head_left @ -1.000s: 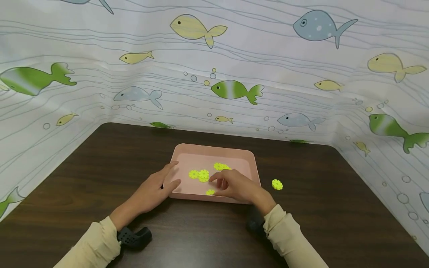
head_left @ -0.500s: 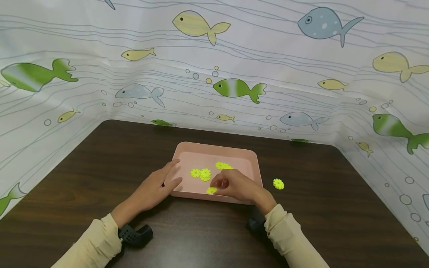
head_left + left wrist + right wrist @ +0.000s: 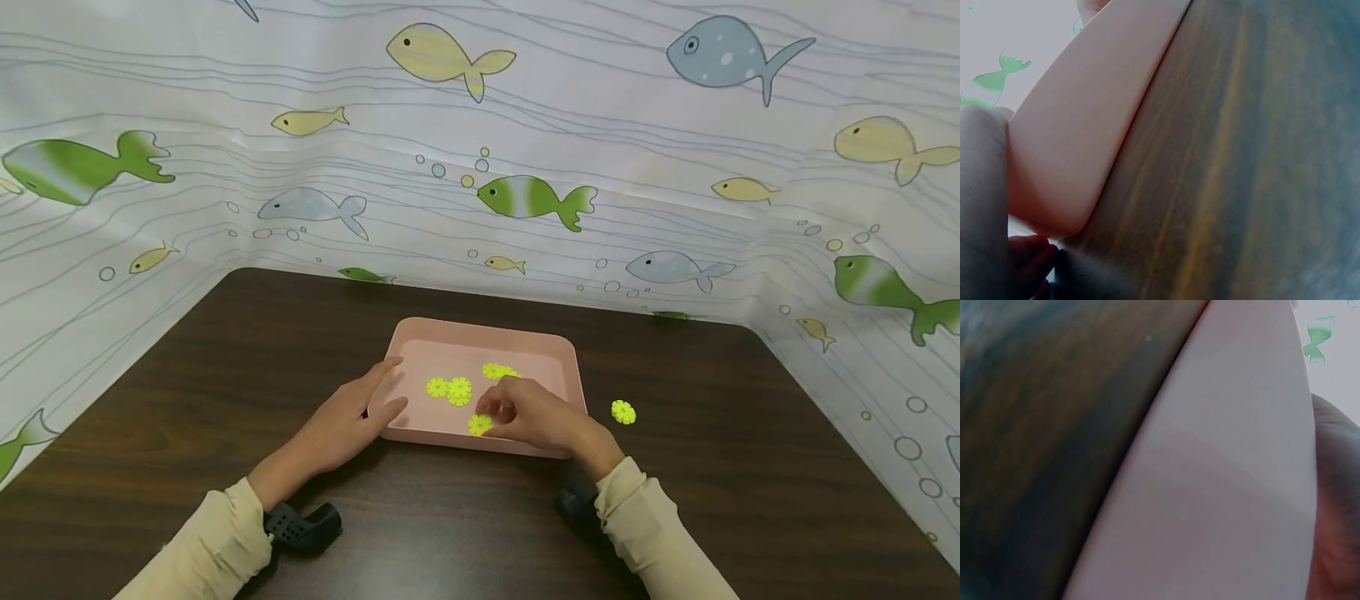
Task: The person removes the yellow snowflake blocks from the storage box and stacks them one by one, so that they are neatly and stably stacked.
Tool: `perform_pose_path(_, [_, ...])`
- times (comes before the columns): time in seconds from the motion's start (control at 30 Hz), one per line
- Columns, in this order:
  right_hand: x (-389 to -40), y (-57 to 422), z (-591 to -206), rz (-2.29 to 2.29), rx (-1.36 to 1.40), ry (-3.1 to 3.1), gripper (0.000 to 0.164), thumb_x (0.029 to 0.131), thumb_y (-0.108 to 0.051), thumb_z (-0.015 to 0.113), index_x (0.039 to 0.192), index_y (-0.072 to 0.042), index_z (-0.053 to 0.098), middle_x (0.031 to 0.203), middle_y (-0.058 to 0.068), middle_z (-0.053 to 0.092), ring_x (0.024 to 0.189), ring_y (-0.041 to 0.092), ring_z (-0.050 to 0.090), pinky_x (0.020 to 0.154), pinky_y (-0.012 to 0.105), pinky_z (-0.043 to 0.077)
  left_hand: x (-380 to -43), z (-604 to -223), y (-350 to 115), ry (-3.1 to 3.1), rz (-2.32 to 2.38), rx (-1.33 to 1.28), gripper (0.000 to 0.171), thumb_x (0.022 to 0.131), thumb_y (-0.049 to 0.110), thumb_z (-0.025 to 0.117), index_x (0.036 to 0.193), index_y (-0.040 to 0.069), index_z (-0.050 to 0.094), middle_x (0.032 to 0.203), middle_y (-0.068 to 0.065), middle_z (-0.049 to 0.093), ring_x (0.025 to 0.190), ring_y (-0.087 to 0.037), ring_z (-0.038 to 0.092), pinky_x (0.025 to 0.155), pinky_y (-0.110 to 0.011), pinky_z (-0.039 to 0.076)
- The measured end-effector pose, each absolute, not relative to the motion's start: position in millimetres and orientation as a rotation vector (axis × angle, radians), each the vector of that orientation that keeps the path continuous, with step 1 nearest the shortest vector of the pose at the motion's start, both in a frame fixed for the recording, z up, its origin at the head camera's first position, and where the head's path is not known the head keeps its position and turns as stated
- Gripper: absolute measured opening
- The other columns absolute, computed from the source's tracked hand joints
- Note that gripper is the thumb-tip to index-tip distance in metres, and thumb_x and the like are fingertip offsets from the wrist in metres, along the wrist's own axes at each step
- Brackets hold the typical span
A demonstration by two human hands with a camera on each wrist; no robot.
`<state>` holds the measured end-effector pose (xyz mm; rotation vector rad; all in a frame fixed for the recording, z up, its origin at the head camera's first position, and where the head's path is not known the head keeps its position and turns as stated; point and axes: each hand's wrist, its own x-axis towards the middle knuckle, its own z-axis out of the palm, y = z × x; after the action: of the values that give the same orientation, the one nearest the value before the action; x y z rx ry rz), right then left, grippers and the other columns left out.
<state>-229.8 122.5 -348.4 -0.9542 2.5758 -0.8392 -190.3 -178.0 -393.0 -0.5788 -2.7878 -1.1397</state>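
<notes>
White fish-print sheeting (image 3: 420,158) stands behind your work, from 10 to 2 o'clock. Dark wood-grain table (image 3: 225,358) runs in front of it. Pink tray (image 3: 487,335) sits flat on the table; take its middle as the clock centre, with 12 pointing away from you.

Step, as judged: you are at the pick-up of the near disc (image 3: 479,425), which lies inside the tray at 6 o'clock, close to the near wall. The next move seems to call for a secure edge pinch and care not to catch that wall; the tray should stay steady meanwhile.

Left hand (image 3: 348,425): at 8 o'clock, fingers extended and thumb spread well away from them, resting at the tray's left end. You grasp no disc with it.

Right hand (image 3: 536,412): reaching over the near wall from 4 to 5 o'clock, fingers curled, gap to the thumb small. You pinch the near disc by its right edge; firmness cannot be told, since the right wrist view shows no fingertips.

Remaining yellow pieces: overlapping cluster (image 3: 459,387) at 9 o'clock in the tray; far pair (image 3: 492,370) near 1 o'clock, partly behind your knuckles; outer disc (image 3: 623,412) on the table, beyond the rim at 3 to 4 o'clock.
</notes>
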Motion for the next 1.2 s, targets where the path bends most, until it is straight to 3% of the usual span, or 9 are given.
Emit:
perform_pose_path(0.23, [-230,123,-347,-0.833,-0.971,2.57,0.025,0.089,-0.012,0.083,0.108,-0.011,0.066,0.09,-0.002,0.062,0.083,0.016,0.059,0.077,0.027,0.056,-191,-392,-177,-2.794,-1.137,-0.581,0.068,0.108,0.046,0.049,0.162,0.008,0.032,0.164,-0.016,0.036,0.147,-0.041,0.04,0.114,-0.067,0.033])
perform_pose_path(0.5, [-229,129,-345,-0.769,-1.037,2.585,0.036,0.093,-0.012,0.08,0.127,-0.01,0.073,0.091,-0.007,0.065,0.081,0.012,0.058,0.075,0.026,0.055,-192,-392,-177,-2.795,-1.123,-0.58,0.068,0.108,0.046,0.049,0.162,0.008,0.032,0.164,-0.017,0.036,0.147,-0.041,0.04,0.114,-0.067,0.034])
perform_pose_path(0.63, [-229,132,-344,-0.757,-1.055,2.596,0.038,0.092,-0.011,0.08,0.129,-0.008,0.074,0.09,-0.007,0.066,0.08,0.011,0.058,0.073,0.025,0.054,-192,-392,-177,-2.793,-1.129,-0.581,0.068,0.108,0.045,0.049,0.162,0.008,0.032,0.164,-0.017,0.036,0.147,-0.041,0.04,0.114,-0.067,0.034])
perform_pose_path(0.8, [-230,133,-344,-0.742,-1.07,2.614,0.037,0.091,-0.013,0.082,0.126,-0.006,0.075,0.087,-0.008,0.065,0.077,0.01,0.057,0.071,0.024,0.054,-191,-392,-177,-2.793,-1.133,-0.58,0.068,0.108,0.045,0.049,0.163,0.008,0.032,0.164,-0.017,0.036,0.147,-0.041,0.039,0.114,-0.067,0.033])
perform_pose_path(1.03, [-233,137,-343,-0.672,-1.073,2.695,0.023,0.088,-0.019,0.085,0.108,-0.009,0.078,0.08,-0.006,0.058,0.072,0.01,0.054,0.065,0.024,0.05,-191,-392,-178,-2.799,-1.13,-0.568,0.069,0.108,0.046,0.049,0.163,0.009,0.032,0.165,-0.016,0.034,0.148,-0.041,0.038,0.114,-0.067,0.032])
perform_pose_path(1.2, [-235,152,-333,-0.652,-1.005,2.761,0.028,0.087,-0.02,0.086,0.11,-0.008,0.078,0.084,-0.006,0.061,0.074,0.011,0.054,0.067,0.025,0.051,-192,-393,-177,-2.795,-1.133,-0.573,0.068,0.108,0.046,0.049,0.163,0.009,0.032,0.165,-0.016,0.035,0.148,-0.041,0.039,0.114,-0.067,0.033])
